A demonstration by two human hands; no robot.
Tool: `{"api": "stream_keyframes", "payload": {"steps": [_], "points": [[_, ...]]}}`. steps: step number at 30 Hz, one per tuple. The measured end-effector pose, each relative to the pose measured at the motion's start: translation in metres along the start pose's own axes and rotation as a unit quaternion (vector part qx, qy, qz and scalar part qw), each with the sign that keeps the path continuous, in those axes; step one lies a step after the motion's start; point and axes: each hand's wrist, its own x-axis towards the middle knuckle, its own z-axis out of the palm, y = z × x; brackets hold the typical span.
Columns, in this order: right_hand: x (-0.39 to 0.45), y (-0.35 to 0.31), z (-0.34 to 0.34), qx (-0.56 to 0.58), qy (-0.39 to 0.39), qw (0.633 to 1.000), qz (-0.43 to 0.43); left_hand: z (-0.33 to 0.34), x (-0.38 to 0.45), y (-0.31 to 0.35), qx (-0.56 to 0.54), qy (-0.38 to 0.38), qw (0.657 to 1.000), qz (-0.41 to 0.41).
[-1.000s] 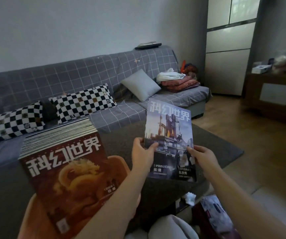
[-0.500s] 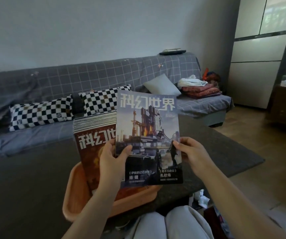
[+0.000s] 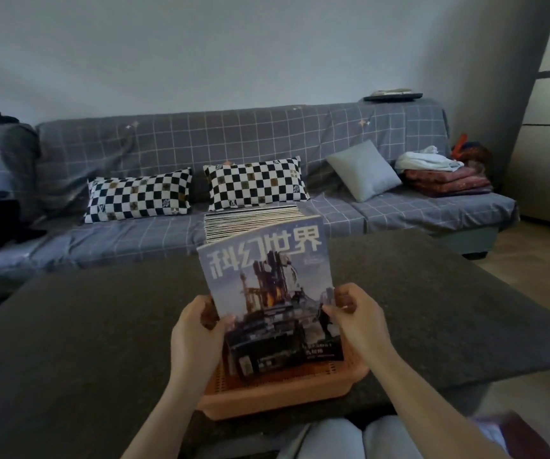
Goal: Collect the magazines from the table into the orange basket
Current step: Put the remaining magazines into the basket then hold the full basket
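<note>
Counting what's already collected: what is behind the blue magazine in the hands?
Behind the blue magazine, a stack of magazines stands in the orange basket; only its top edges show, the covers are hidden.

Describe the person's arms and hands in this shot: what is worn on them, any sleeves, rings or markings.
Both forearms are bare from the bottom edge of the picture up to the wrists; no sleeves, watch or bracelet show. The left hand and the right hand wear no gloves. A small pale glint sits on a right finger, too blurred to call a ring. No other markings show.
</note>
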Motion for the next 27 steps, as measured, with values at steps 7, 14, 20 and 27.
{"api": "stream_keyframes", "payload": {"steps": [7, 14, 20, 27], "points": [[0.003, 0.013, 0.011, -0.094, 0.025, 0.995, -0.014, 0.009, -0.001, -0.001, 0.032, 0.024, 0.999, 0.033], [0.007, 0.023, 0.025, -0.125, 0.024, 0.99, -0.054, 0.012, 0.004, -0.013, 0.022, 0.076, 0.997, 0.008], [0.013, 0.026, 0.03, -0.075, 0.016, 0.997, -0.028, 0.014, 0.011, -0.027, 0.037, 0.041, 0.998, -0.03], [0.027, 0.008, 0.041, 0.153, -0.133, 0.979, 0.001, 0.024, 0.031, -0.015, -0.15, -0.151, 0.97, -0.119]]}}
